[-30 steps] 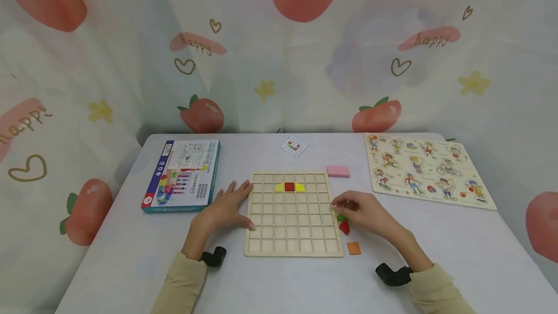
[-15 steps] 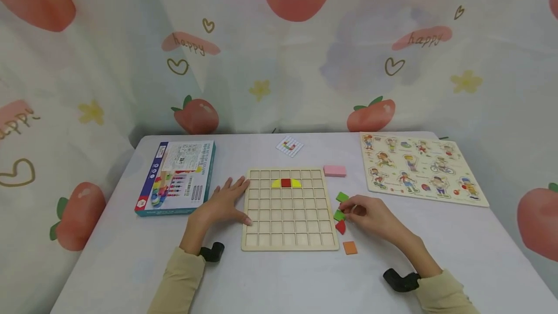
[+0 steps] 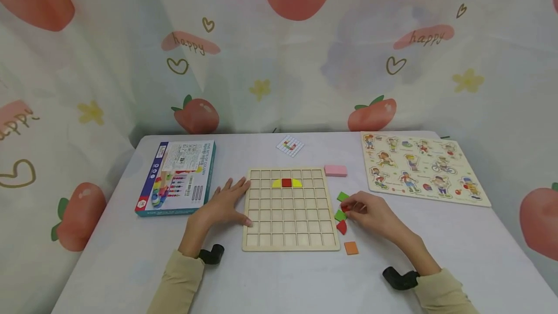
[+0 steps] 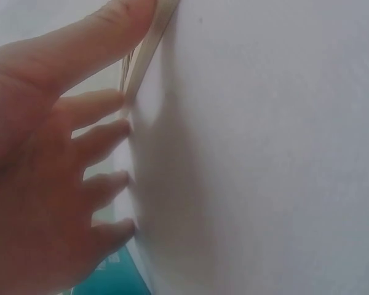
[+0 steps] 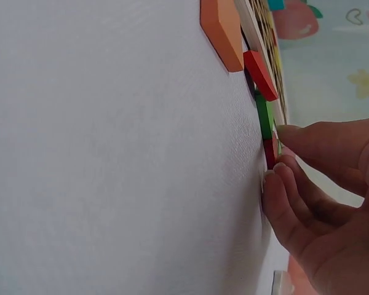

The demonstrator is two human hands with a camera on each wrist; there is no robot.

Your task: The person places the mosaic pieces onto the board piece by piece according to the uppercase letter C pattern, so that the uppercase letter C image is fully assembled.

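Red piece [image 5: 269,153] pinched by curled right fingers [image 5: 283,190]; left fingers [image 4: 101,104] flat.

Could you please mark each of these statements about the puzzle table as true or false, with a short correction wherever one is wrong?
1. The left hand lies flat with its fingers against the left edge of the wooden grid board. True.
2. The right hand pinches a small red piece on the table, right of the board. True.
3. The grid board holds no pieces. False: a red square sits between two yellow pieces in its second row from the far edge.
4. The orange square lies inside the board. False: it lies on the table off the board's near right corner.
5. The pink block lies off the board's far right corner. True.
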